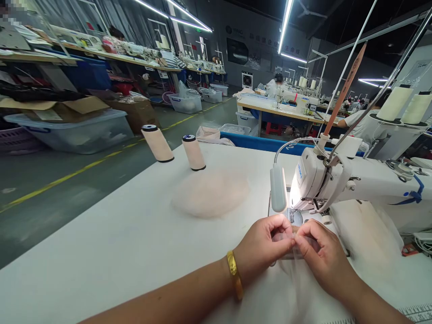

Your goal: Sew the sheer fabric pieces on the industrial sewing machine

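Note:
Just in front of the needle area of a white sewing machine (367,180), my left hand (266,245) and my right hand (326,254) meet. Both are closed in a pinch on a thin, sheer pale fabric (294,274), which hangs down between them toward me. The fingertips nearly touch each other. A small lamp (278,189) on a bent neck lights the presser foot (293,217) beyond my fingers. Left of the machine, a sheer pale pink fabric piece (211,195) lies on the white table (135,238).
Two pale pink thread cones (158,144) stand at the table's far left edge. More sheer fabric (367,229) lies under the machine arm. A ruler (418,311) sits at lower right. Plastic bins (70,130) line the aisle, and a person (367,119) sits beyond the machine.

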Demonstrator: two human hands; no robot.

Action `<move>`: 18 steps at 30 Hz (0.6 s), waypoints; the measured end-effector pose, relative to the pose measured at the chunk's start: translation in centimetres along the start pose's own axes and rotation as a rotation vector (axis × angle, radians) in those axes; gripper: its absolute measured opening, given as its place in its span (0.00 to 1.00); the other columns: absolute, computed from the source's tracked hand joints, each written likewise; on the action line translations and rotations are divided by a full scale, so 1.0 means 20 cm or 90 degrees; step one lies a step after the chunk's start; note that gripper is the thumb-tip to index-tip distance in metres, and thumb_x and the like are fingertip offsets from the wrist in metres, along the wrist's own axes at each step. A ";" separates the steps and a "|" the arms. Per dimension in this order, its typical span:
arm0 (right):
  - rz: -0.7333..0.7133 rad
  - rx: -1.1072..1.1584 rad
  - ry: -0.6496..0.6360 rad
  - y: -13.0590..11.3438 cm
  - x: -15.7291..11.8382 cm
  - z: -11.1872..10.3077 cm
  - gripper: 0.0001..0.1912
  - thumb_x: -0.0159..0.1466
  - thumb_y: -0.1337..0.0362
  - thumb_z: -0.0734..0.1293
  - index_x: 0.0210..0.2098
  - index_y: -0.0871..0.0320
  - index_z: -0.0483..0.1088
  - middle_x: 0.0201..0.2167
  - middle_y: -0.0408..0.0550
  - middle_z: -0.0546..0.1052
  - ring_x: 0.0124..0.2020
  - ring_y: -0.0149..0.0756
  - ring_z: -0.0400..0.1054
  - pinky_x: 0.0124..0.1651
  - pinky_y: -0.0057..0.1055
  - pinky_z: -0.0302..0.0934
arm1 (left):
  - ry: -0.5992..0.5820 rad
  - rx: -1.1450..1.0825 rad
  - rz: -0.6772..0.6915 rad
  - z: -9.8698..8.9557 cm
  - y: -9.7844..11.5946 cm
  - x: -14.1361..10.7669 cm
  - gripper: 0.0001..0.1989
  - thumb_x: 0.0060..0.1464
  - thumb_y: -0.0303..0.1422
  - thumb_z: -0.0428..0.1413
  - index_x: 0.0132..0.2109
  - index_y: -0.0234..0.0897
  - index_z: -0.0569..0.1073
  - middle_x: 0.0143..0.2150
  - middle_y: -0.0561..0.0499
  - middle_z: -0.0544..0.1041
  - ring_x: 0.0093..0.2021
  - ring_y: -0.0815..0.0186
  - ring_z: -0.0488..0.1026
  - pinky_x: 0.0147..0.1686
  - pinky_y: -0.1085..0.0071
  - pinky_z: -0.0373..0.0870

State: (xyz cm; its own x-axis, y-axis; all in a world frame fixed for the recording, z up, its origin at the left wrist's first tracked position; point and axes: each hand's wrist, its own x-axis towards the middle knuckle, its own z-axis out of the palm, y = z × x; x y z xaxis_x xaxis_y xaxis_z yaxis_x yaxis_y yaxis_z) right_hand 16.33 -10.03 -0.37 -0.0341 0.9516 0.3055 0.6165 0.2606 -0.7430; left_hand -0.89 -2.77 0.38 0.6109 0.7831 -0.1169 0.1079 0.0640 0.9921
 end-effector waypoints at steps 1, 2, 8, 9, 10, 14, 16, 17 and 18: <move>-0.001 -0.001 0.000 0.00 0.00 0.00 0.12 0.73 0.59 0.61 0.33 0.53 0.67 0.30 0.40 0.71 0.31 0.33 0.62 0.33 0.28 0.55 | 0.002 -0.002 0.000 0.00 0.00 0.00 0.15 0.46 0.42 0.62 0.31 0.37 0.68 0.21 0.60 0.63 0.20 0.73 0.60 0.18 0.77 0.58; -0.002 -0.003 0.001 0.00 0.00 0.00 0.12 0.73 0.59 0.61 0.32 0.53 0.67 0.30 0.40 0.71 0.31 0.33 0.63 0.33 0.28 0.55 | 0.005 -0.004 0.000 0.00 0.00 0.00 0.15 0.45 0.42 0.63 0.31 0.38 0.67 0.21 0.60 0.63 0.20 0.73 0.60 0.18 0.77 0.58; 0.000 -0.012 -0.002 -0.01 0.01 0.00 0.12 0.73 0.59 0.61 0.33 0.53 0.67 0.31 0.42 0.73 0.32 0.35 0.65 0.34 0.29 0.57 | 0.016 -0.010 0.018 0.00 -0.01 0.01 0.16 0.45 0.42 0.63 0.30 0.37 0.68 0.23 0.58 0.67 0.19 0.74 0.61 0.16 0.77 0.59; 0.002 -0.012 0.000 -0.01 0.01 0.00 0.12 0.73 0.59 0.61 0.33 0.53 0.67 0.31 0.42 0.73 0.32 0.35 0.65 0.35 0.29 0.57 | 0.016 -0.011 0.013 0.00 -0.01 0.01 0.16 0.45 0.42 0.64 0.30 0.37 0.67 0.22 0.59 0.66 0.18 0.74 0.61 0.16 0.77 0.59; 0.005 -0.012 0.000 -0.01 0.01 0.00 0.12 0.73 0.59 0.61 0.33 0.53 0.67 0.31 0.42 0.73 0.32 0.36 0.65 0.35 0.29 0.57 | 0.016 -0.012 0.006 0.00 -0.01 0.01 0.16 0.45 0.42 0.64 0.30 0.37 0.67 0.21 0.60 0.65 0.18 0.74 0.60 0.16 0.78 0.59; 0.011 -0.013 -0.005 -0.01 0.00 0.00 0.12 0.73 0.59 0.60 0.33 0.53 0.67 0.31 0.42 0.72 0.32 0.36 0.64 0.34 0.30 0.57 | 0.022 -0.015 -0.007 0.00 -0.02 0.00 0.17 0.44 0.41 0.66 0.31 0.38 0.67 0.20 0.62 0.63 0.17 0.74 0.60 0.16 0.78 0.58; 0.015 -0.012 -0.007 -0.01 0.00 0.00 0.12 0.73 0.59 0.60 0.33 0.53 0.67 0.31 0.42 0.72 0.32 0.35 0.64 0.34 0.30 0.56 | 0.027 -0.012 -0.007 0.00 -0.02 0.00 0.17 0.45 0.41 0.66 0.32 0.38 0.67 0.20 0.62 0.62 0.17 0.74 0.60 0.16 0.78 0.58; 0.018 -0.011 -0.008 -0.01 0.00 0.00 0.12 0.73 0.59 0.60 0.33 0.53 0.67 0.31 0.42 0.72 0.32 0.35 0.64 0.34 0.30 0.56 | 0.029 -0.012 -0.007 0.00 -0.02 0.00 0.16 0.45 0.41 0.66 0.33 0.38 0.68 0.20 0.62 0.62 0.17 0.74 0.60 0.16 0.78 0.58; 0.022 -0.010 -0.009 -0.01 0.00 0.00 0.11 0.73 0.59 0.61 0.33 0.53 0.67 0.31 0.42 0.71 0.32 0.35 0.63 0.34 0.30 0.56 | 0.032 -0.014 -0.006 0.00 -0.02 0.00 0.16 0.45 0.40 0.65 0.34 0.38 0.68 0.20 0.62 0.63 0.18 0.74 0.60 0.16 0.78 0.59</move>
State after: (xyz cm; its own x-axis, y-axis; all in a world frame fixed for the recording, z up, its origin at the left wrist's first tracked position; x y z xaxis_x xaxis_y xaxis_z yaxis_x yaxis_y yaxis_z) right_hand 16.23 -10.09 -0.23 -0.0231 0.9624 0.2708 0.6304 0.2243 -0.7432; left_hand -0.92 -2.79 0.01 0.5695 0.8127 -0.1238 0.0950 0.0845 0.9919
